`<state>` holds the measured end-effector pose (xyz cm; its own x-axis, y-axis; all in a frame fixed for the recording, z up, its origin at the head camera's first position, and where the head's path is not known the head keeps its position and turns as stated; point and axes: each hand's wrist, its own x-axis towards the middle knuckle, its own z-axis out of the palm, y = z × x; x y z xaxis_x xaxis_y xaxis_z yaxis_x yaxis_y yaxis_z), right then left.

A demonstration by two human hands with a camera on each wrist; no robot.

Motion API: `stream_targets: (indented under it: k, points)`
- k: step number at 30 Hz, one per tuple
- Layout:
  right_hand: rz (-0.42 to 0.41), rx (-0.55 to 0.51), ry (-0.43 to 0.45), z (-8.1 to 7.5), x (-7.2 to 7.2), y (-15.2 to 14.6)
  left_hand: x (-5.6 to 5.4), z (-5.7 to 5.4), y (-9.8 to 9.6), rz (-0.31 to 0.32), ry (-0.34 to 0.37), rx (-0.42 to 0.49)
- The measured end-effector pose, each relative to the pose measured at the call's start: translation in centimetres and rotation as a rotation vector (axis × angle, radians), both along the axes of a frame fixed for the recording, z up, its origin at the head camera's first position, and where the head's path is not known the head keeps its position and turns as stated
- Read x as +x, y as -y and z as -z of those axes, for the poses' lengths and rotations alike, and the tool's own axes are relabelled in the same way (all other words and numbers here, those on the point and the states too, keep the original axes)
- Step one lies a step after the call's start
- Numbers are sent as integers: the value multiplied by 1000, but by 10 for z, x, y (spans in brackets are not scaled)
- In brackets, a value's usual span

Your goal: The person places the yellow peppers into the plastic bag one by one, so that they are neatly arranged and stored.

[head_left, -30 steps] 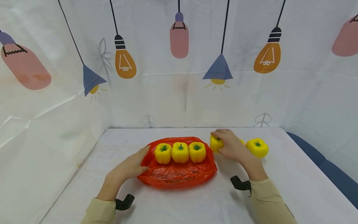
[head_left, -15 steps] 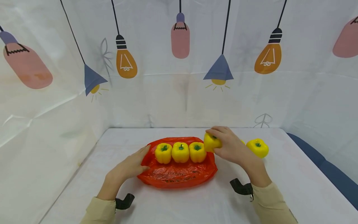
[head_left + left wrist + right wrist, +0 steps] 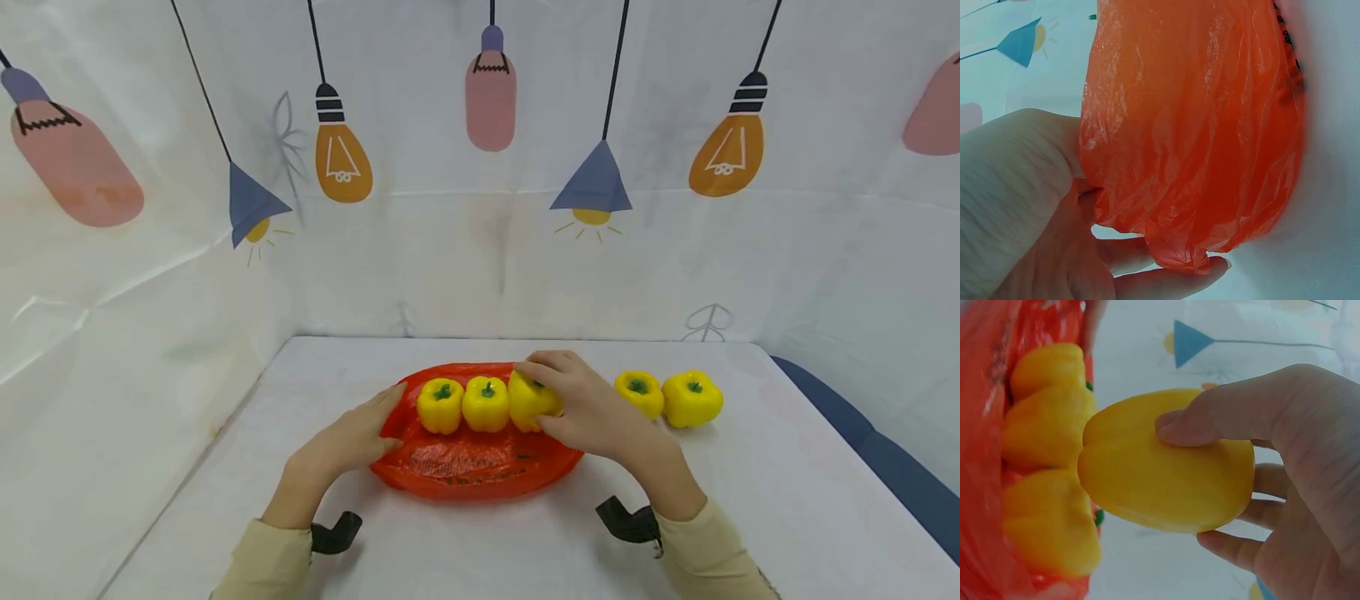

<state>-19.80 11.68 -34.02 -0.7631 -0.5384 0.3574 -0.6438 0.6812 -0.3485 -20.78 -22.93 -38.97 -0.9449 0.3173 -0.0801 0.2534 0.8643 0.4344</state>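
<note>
Right hand (image 3: 588,407) grips a yellow pepper (image 3: 1154,475) near a red bag (image 3: 476,467).

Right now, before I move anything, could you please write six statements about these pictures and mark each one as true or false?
1. The right hand holds a yellow pepper. True.
2. The left hand also holds a pepper. False: it holds the edge of the red bag.
3. Two other peppers are on the table, outside the bag. True.
4. The bag is empty. False: a row of peppers is in it.
5. The lamp drawings are on the table. False: they are on the white backdrop behind it.
6. Both sleeves are beige. True.
</note>
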Motion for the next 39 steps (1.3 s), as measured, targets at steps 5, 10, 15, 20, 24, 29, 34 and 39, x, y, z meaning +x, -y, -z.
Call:
stream_targets:
  k: [5,10,15,20,24,29,34,39]
  points:
    - [-39,21,2,5,1,15,-2,-2,-3,8,4,10]
    - [-80,32,3,9,1,30,-3,-1,-4,6,10,7]
    - [-111,41,36,14,5,50,-5,-1,-2,8,4,-3]
    - [-124,88,56,20,6,73,-3,-2,1,-17,33,-7]
    - [-124,121,70,27,5,91,-2,-2,2,-15,28,-2]
    - [-119,156,87,39,4,107,-1,-3,3,-21,34,11]
    - [-109,178,62,49,2,116,-2,-3,4,-11,14,-6]
    - [-105,197,16,55,2,123,-2,-1,7,-3,7,-13]
